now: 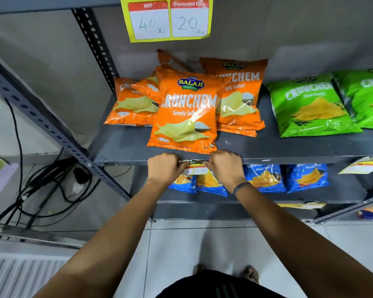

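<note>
My left hand (pixel 167 167), right hand (pixel 224 168): fingers curled, pinching "SUPER" price label (pixel 194 168) at near edge of grey shelf (pixel 289 145); beyond, Balaji Wafers Crunchem Simply Salted bag (pixel 185 112); tiled floor (pixel 192 244).

Both hands at the front edge of the grey shelf (pixel 289 147), pinching a small price label (pixel 194 167) between them: left hand (pixel 165 167) on its left end, right hand (pixel 225 168) on its right end, fingers curled. Orange chip bag (pixel 186 114) stands just behind the label, more orange bags behind it. Green chip bags (pixel 308 106) to the right. Blue chip bags (pixel 265 178) on the shelf below. Yellow price sign (pixel 168 18) hangs above, reading 40 and 20. Black cables (pixel 41 186) on the floor, left.
</note>
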`<state>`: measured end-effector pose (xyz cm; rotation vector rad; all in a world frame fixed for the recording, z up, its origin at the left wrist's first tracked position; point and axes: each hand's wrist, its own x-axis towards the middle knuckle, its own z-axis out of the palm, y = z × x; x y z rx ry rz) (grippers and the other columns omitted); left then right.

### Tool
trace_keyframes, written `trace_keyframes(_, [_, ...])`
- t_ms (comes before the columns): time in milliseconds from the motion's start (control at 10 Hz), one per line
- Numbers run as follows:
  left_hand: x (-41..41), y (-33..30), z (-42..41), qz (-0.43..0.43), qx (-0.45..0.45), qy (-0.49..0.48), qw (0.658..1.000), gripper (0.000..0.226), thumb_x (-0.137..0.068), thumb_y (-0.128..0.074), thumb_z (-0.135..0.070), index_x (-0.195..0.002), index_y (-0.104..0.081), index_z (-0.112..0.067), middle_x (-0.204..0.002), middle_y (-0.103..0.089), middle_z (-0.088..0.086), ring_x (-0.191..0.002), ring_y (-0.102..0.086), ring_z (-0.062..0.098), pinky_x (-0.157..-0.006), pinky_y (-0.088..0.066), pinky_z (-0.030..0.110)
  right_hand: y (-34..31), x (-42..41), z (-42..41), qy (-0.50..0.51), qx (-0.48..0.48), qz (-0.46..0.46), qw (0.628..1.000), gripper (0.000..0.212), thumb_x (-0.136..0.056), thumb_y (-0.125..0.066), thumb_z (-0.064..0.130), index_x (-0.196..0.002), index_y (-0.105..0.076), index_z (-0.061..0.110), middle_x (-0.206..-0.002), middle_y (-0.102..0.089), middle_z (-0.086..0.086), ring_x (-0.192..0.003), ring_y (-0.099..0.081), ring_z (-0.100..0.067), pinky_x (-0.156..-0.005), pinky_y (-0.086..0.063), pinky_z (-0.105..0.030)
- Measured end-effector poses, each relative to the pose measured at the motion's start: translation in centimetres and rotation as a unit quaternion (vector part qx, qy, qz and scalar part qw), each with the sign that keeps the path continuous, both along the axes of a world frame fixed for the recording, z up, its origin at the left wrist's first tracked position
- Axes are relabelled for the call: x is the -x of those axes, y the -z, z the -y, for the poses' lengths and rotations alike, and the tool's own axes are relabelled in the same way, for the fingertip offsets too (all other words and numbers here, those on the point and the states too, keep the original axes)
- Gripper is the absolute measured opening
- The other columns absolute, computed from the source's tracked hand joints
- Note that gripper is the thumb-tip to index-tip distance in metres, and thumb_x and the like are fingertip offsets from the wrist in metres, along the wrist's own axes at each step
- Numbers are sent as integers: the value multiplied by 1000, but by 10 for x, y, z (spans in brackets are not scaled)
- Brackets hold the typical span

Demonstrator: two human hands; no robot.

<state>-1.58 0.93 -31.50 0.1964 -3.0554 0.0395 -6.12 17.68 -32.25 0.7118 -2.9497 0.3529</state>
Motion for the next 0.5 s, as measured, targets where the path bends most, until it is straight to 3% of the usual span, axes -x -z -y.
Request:
trace_keyframes(100, [5, -5, -7, 12, -5, -32, 999, 53, -83, -45, -69, -72, -60, -20, -80, -72, 6, -79, -68, 26, -57, -35, 25, -1, 1, 0, 9, 1, 11, 1000, 30, -89, -58, 36, -84, -60, 6, -90, -68, -16, -82, -63, -35, -65, -47, -34])
trace_keyframes(300, [11, -17, -13, 49, -61, -111, 991, 62, -74, -57, -71, -48, -37, -18, -68, -56, 3, -80, -68, 25, -60, -38, 26, -5, -3, -2, 18, 31, 26, 999, 28, -87, -61, 35, -84, -59, 7, -91, -68, -15, -83, -64, -34, -65, -49, -34])
trace_keyframes(400, [7, -21, -19, 64, -68, -139, 986, 62, -72, -58, -72, -48, -38, -19, -64, -54, 1, -74, -63, 24, -60, -37, 26, -12, -9, -9, 29, 52, 28, 998, 26, -87, -61, 35, -85, -60, 9, -92, -68, -12, -83, -64, -32, -63, -46, -32])
trace_keyframes(500, [5, -34, -29, 73, -58, -170, 981, 58, -74, -57, -71, -55, -49, -17, -60, -50, -1, -75, -62, 22, -49, -29, 22, -22, -16, -18, 32, 105, -11, 994, 22, -88, -59, 31, -97, -60, 11, -100, -65, -13, -89, -63, -34, -65, -51, -37])
